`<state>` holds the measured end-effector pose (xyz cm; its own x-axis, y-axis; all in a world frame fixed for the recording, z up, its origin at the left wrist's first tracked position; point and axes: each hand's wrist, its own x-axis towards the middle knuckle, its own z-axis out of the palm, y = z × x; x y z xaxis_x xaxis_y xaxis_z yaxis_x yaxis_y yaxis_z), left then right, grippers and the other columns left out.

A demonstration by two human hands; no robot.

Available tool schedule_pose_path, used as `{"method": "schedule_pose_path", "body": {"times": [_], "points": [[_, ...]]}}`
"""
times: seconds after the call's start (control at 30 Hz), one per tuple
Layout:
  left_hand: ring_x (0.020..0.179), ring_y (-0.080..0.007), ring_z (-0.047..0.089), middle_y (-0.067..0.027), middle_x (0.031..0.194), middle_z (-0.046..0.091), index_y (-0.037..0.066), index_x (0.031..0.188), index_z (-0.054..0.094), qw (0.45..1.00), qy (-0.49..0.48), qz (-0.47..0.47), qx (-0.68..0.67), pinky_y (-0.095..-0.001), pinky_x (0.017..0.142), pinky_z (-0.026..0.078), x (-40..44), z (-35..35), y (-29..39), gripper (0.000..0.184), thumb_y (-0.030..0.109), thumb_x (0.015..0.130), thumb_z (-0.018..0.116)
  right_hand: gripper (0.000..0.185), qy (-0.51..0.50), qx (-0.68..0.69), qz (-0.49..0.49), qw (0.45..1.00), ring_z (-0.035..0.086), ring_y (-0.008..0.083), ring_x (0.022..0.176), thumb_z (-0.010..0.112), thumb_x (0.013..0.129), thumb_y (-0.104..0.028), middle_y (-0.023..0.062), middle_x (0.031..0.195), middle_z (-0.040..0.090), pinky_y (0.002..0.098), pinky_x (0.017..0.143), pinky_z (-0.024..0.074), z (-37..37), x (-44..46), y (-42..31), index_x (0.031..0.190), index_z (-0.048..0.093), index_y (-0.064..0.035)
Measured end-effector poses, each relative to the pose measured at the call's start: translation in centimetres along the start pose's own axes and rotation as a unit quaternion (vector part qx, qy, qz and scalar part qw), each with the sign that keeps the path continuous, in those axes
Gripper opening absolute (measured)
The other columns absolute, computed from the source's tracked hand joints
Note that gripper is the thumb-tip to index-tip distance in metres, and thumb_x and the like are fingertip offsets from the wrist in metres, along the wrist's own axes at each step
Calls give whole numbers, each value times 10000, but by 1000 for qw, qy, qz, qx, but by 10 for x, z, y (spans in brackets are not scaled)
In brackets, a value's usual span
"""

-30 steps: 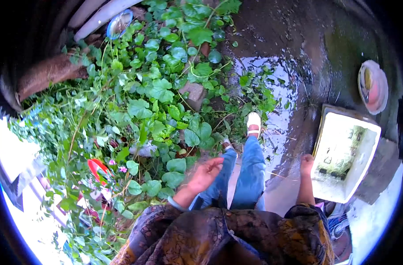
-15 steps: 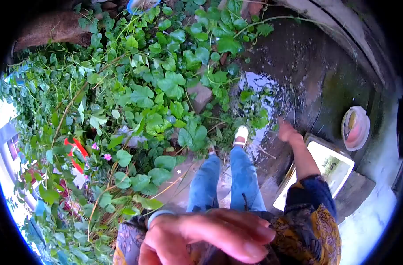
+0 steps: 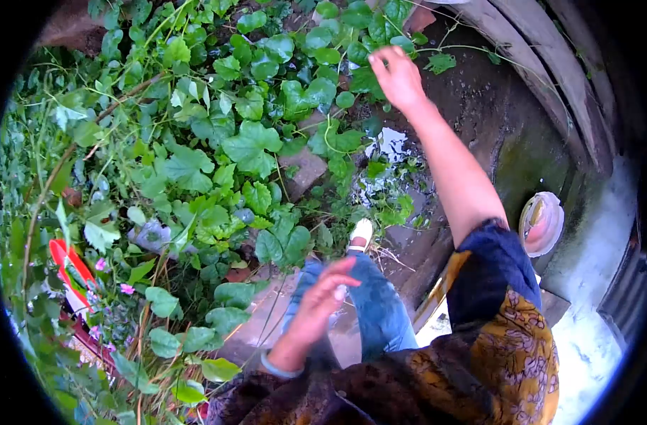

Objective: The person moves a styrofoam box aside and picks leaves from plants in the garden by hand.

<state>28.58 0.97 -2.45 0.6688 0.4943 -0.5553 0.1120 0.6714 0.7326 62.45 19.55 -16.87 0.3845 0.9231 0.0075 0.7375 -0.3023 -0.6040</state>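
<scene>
The right hand (image 3: 399, 78), loosely curled, contents unclear, reaches far beside vine leaves (image 3: 385, 27); the left hand (image 3: 320, 301), fingers parted, hangs near, perhaps balancing

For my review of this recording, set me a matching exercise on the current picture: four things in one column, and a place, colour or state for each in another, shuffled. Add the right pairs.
Things
1. right hand
2. left hand
3. round dish
4. shoe

Descriptions
A. pinkish inside, towards the right side of the picture
B. beside green leaves near the top of the picture
C. white, at the end of a leg in blue jeans
D. low in the picture, with a pale band at its wrist

Right pairs: 1-B, 2-D, 3-A, 4-C
</scene>
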Motion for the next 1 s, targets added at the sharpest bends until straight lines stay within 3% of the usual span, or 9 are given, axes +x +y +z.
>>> {"method": "schedule_pose_path", "body": {"times": [0.07,0.13,0.23,0.37,0.47,0.5,0.73,0.87,1.0], "points": [[1257,-237,386,-124,1313,465,31,1061,608,993,25,-106,-51,-380,1055,279,-16,1,-68,248,200,919,494,431,20,-158,-26,987,503,307,1101,573,857,-373,140,1145,550,443,955,380,28,38,5,1127,580,-38],[1240,-212,411,-113,1282,497,37,1078,605,985,18,-142,-94,-348,1046,293,-31,4,-105,211,140,919,512,472,-77,-292,50,952,482,291,1145,604,819,-372,119,1204,534,434,970,366,37,50,-9,1182,553,-74],[1222,-191,430,-103,1254,522,38,1089,603,983,17,-156,-100,-321,1031,315,-43,3,-140,205,118,916,529,434,-150,-355,10,923,478,292,1167,574,820,-293,115,1256,515,427,986,352,39,62,-11,1207,536,-99],[1161,-179,476,-88,1207,557,29,1085,605,977,47,-179,-109,-316,1002,345,-41,-7,-141,210,128,916,529,353,-164,-313,50,934,514,272,1169,466,827,-174,122,1264,531,413,982,383,44,91,0,1155,565,-87],[1086,-165,521,-77,1172,579,26,1076,606,971,86,-187,-119,-306,961,380,-39,-17,-135,213,144,921,522,331,-194,-301,82,930,564,310,1086,462,821,-173,160,1163,589,415,917,447,39,97,-8,1118,566,-72],[1062,-160,531,-74,1157,586,27,1075,607,974,91,-164,-128,-302,946,390,-43,-22,-140,216,153,922,521,362,-240,-302,102,917,539,275,1145,511,821,-188,156,1236,553,394,949,447,33,96,-17,1155,567,-62],[1032,-143,536,-71,1126,595,22,1098,597,966,92,-208,-123,-301,916,408,-56,-39,-137,265,212,935,512,373,-132,-192,160,959,562,350,1062,490,782,-237,209,1115,598,416,912,441,52,79,5,1083,580,-38],[1054,-161,540,-80,1147,588,5,1137,571,958,85,-238,-134,-311,926,407,-54,-39,-134,301,221,940,500,370,-134,-152,152,967,573,371,1020,491,786,-245,229,1087,598,421,891,445,51,72,-1,1068,571,-18],[1067,-184,545,-94,1152,588,-10,1173,545,961,71,-227,-141,-319,928,410,-53,-39,-140,332,221,945,477,311,-100,-112,171,974,600,344,992,529,774,-251,198,1025,635,417,868,465,44,68,1,1013,636,-83]]}}
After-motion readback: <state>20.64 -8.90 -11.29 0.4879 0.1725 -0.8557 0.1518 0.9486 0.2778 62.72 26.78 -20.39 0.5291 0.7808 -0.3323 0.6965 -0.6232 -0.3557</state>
